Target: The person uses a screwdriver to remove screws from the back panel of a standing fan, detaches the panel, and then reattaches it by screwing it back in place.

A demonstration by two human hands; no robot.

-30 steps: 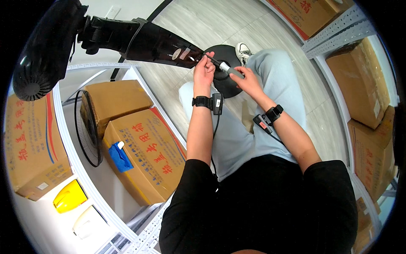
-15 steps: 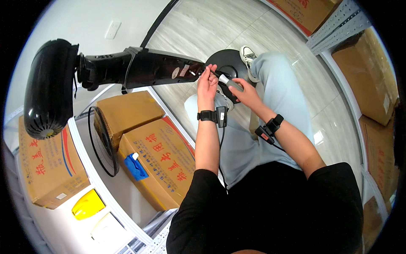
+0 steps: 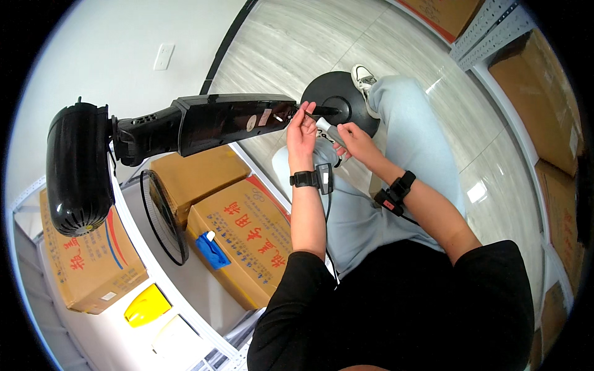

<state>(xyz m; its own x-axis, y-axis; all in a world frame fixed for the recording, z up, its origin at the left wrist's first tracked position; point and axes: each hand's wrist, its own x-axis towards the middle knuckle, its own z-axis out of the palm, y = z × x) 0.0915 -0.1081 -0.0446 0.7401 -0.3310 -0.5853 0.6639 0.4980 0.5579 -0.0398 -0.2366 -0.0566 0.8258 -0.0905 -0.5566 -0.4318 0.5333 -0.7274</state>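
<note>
A black pedestal fan (image 3: 229, 122) stands before me, its motor head (image 3: 77, 170) at the left and its round black base (image 3: 325, 93) on the floor between my feet. My right hand (image 3: 361, 143) is closed around the grey handle of a screwdriver (image 3: 330, 129). The screwdriver slants up and left toward the lower end of the fan's body. My left hand (image 3: 302, 137) has its fingers drawn together at the shaft's tip, beside that lower end. Those fingers hide the tip and whatever it touches.
A round wire fan grille (image 3: 162, 216) leans against cardboard boxes (image 3: 241, 232) on the white shelf at left. A blue piece (image 3: 212, 250) lies on one box. A yellow piece (image 3: 147, 305) sits nearer. More boxes (image 3: 538, 96) line the right shelf.
The fan's motor head appears lower and its body more level in view. My right hand's fingers have shifted on the screwdriver handle. Both hands stay near the body's lower end.
</note>
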